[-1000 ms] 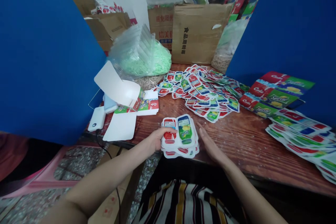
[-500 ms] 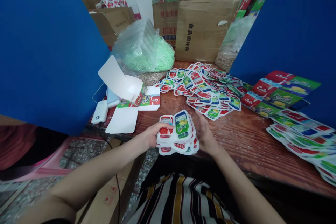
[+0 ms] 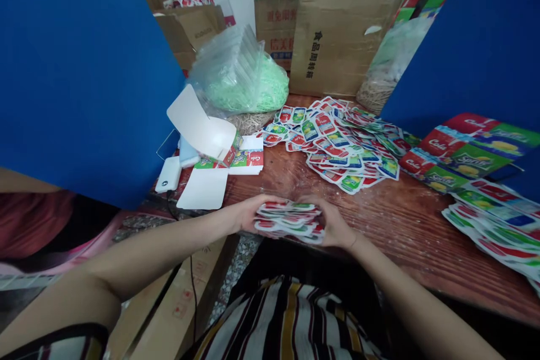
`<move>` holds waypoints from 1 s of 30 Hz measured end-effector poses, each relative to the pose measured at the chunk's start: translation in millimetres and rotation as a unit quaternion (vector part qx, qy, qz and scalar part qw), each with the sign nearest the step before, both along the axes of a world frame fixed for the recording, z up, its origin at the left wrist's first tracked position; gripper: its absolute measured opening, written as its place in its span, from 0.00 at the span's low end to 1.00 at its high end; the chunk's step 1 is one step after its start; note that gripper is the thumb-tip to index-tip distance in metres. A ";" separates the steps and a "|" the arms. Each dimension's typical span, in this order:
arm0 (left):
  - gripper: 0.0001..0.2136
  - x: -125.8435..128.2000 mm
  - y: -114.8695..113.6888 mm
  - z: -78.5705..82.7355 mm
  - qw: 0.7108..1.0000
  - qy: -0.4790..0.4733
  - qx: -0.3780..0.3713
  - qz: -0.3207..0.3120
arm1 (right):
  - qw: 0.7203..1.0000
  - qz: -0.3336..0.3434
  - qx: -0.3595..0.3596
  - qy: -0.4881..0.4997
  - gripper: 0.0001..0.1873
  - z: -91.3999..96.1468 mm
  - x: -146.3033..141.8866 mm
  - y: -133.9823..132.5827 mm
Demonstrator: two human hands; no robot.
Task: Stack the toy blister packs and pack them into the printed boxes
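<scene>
A stack of red-and-green drink-label packets [image 3: 289, 218] is gripped between both my hands at the near edge of the wooden table [image 3: 379, 219]. My left hand [image 3: 247, 215] clasps its left side, fingers curled over the top. My right hand [image 3: 333, 224] clasps the right side. The stack is tipped so that I see it edge-on. A loose heap of the same packets [image 3: 337, 140] lies further back on the table.
Printed Cola and Sprite card sheets [image 3: 468, 152] and more sheets [image 3: 493, 219] lie at the right. An opened white carton [image 3: 206, 146] and a white device [image 3: 167, 174] sit at the left. Plastic bag of green shreds [image 3: 240, 79], cardboard boxes [image 3: 337, 39], blue panels both sides.
The stack lay face-up under my left hand with my right hand flat beside it. Both hands have closed on it, lifted it and tipped it edge-on.
</scene>
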State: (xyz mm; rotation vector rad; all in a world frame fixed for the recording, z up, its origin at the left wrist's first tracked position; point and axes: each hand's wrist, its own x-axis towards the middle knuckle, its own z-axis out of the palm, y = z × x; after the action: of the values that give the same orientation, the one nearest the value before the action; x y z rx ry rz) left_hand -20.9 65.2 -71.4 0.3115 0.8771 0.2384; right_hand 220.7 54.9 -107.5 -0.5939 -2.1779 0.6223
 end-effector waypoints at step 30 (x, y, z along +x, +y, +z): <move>0.47 21.7 -19.2 -48.8 0.752 0.139 0.622 0.166 | 0.946 -0.088 -0.292 0.110 0.64 -32.6 15.2 3.0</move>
State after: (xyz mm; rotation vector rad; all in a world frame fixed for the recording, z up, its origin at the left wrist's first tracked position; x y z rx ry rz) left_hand 0.8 46.0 -120.1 1.4786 0.9554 1.1502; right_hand 235.9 57.9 -140.1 -0.9621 -1.6957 1.1867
